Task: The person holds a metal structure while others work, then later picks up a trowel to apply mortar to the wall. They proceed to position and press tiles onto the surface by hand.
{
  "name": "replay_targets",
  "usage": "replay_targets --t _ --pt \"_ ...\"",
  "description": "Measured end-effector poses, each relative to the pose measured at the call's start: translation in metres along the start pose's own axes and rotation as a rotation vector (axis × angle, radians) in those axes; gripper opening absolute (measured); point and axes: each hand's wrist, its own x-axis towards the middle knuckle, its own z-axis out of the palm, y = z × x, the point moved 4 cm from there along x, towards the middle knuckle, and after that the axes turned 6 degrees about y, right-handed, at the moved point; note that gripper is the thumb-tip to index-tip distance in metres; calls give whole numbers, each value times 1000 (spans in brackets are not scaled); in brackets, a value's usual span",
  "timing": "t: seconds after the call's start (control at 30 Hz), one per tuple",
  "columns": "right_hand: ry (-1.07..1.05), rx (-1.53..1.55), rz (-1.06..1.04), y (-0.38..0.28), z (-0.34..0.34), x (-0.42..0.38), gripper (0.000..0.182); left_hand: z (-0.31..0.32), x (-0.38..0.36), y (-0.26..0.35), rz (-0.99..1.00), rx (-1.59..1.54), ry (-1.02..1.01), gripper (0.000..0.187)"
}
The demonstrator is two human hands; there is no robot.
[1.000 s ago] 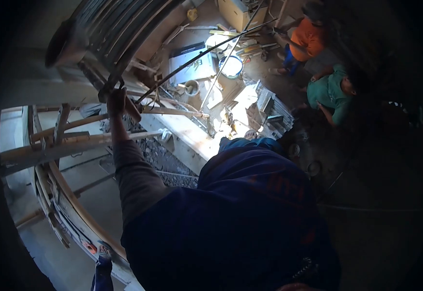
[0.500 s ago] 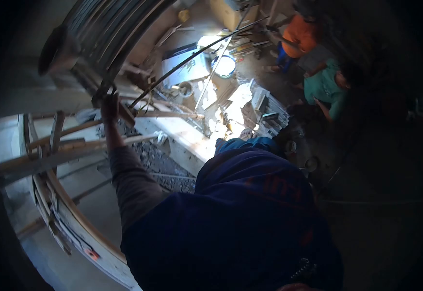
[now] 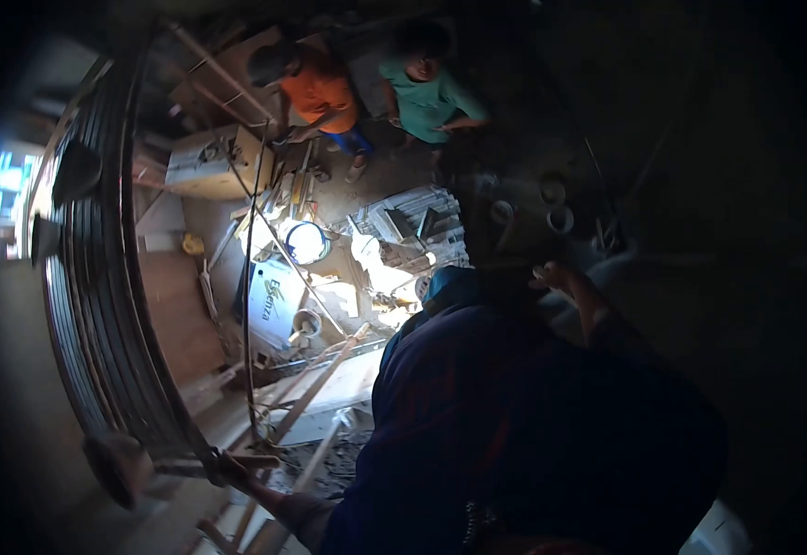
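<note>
At the lower left my left hand point(image 3: 230, 467) is closed around a wooden bar point(image 3: 257, 461), beside the lower end of a long ribbed metal panel point(image 3: 89, 277). Its fingers are partly lost in shadow. A rounded, bowl-like brown piece point(image 3: 118, 470) sits just left of that hand. My right hand point(image 3: 562, 279) is held out to the right of my body, fingers loosely bent and apart, with nothing seen in them. Dim light hides the surface around it.
Two people, in an orange shirt point(image 3: 318, 88) and a green shirt point(image 3: 429, 104), are at the far side. Below are a bucket point(image 3: 307, 242), a white board point(image 3: 272, 303), a cardboard box point(image 3: 218, 165) and stacked strips point(image 3: 412, 217). Thin poles point(image 3: 252, 277) rise at left. Buckets point(image 3: 560, 219) stand at right.
My view has swung to the right, so the two people and the floor items now appear further left. My right hand has come into view. My left hand appears lower, still holding the bar.
</note>
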Motion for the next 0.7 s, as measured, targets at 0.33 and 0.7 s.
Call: replay_targets --t 0.33,0.7 --pt "56 92 148 -20 4 -52 73 -5 2 4 120 65 54 48" --pt "79 57 129 -22 -1 -45 74 -16 -2 20 255 28 259 32"
